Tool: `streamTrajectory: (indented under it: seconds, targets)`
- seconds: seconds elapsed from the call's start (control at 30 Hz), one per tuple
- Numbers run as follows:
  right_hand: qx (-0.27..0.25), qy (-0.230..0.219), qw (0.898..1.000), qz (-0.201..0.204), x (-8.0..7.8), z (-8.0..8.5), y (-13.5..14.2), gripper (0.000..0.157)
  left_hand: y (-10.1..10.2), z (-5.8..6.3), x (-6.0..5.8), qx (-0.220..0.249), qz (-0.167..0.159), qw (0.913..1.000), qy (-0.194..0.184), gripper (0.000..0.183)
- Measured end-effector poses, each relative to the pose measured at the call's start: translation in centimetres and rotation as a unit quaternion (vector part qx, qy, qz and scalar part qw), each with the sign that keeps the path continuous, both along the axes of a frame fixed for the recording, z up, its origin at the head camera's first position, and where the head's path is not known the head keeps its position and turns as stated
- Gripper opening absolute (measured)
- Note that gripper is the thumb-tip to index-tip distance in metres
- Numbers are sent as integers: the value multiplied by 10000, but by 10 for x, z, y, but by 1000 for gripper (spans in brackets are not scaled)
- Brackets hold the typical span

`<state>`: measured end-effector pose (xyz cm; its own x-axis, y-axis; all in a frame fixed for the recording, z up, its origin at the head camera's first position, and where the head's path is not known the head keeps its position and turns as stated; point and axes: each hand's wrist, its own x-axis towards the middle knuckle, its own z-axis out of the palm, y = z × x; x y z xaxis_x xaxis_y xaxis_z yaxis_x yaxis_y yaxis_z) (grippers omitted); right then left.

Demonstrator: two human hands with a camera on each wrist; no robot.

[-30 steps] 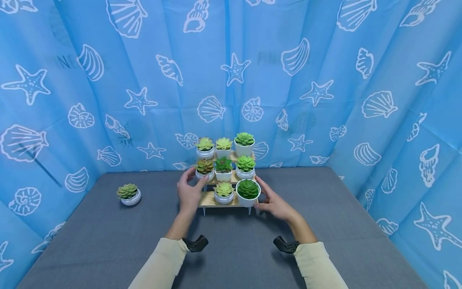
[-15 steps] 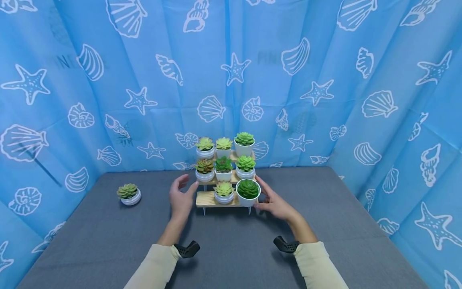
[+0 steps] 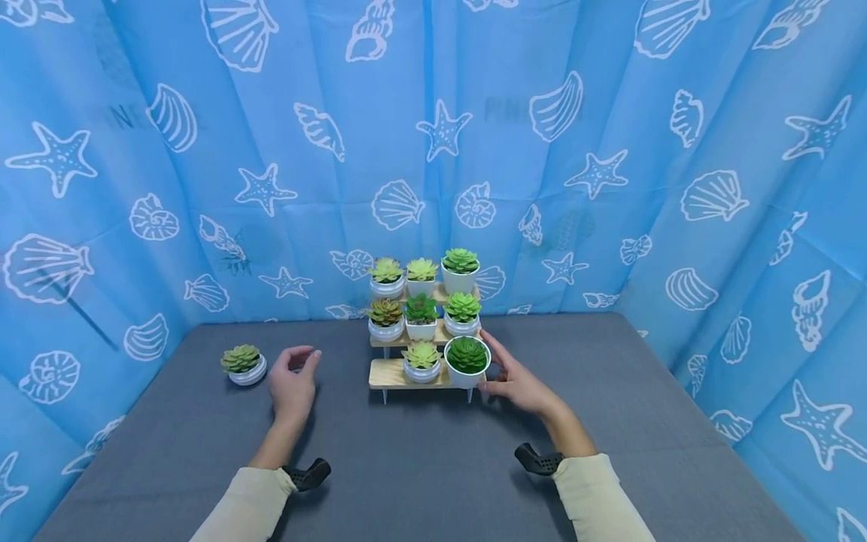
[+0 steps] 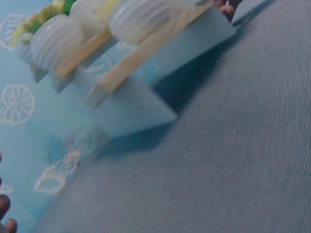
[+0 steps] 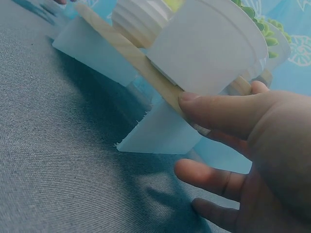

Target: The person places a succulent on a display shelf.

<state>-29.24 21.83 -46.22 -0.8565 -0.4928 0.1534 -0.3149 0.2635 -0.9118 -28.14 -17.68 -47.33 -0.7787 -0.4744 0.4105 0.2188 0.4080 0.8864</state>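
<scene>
My right hand (image 3: 520,384) holds the right end of a three-tier wooden plant stand (image 3: 387,374). Its thumb (image 5: 211,108) lies on the end of the lowest shelf, beside a white pot with a dark green succulent (image 3: 467,355). My left hand (image 3: 293,385), holding nothing and with fingers loosely bent, is over the table just right of a lone potted succulent (image 3: 244,364) in a ribbed white pot. The lowest shelf also bears a pale yellow-green succulent (image 3: 421,355); its left end is bare.
Potted succulents fill the middle shelf, among them a reddish one (image 3: 385,312), and the top shelf, with a green one (image 3: 460,263) at right. Behind the grey-covered table (image 3: 420,467) hangs a blue seashell curtain (image 3: 433,165).
My left hand has left the stand's left side and moved left across the table towards the lone succulent. My right hand stays at the stand's right end.
</scene>
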Motion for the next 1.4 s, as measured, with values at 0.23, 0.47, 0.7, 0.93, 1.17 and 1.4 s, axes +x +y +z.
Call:
streamTrajectory:
  seconds: [0.23, 0.47, 0.7, 0.93, 1.17, 1.4]
  targets:
    - [40, 0, 10000, 9, 1, -1, 1, 93, -27, 1, 2, -957, 335, 9911, 859, 9]
    - [-13, -66, 10000, 18, 2, 0, 0, 92, -50, 5, 2, -2000, 550, 9658, 1555, 14]
    - [-35, -32, 10000, 16, 2, -1, 0, 92, -68, 2, 5, -2236, 761, 9600, 1506, 31]
    - [-11, -20, 10000, 31, 2, -3, 0, 93, -80, -4, 10, -1892, 1097, 9684, 1201, 53]
    - [-100, -4, 9999, 62, 2, 1, -1, 92, -88, -4, 11, -1232, 1141, 9856, 210, 89]
    - [-61, -25, 10000, 58, 1, 3, -1, 92, -97, -7, 9, -733, 1009, 9913, -423, 102]
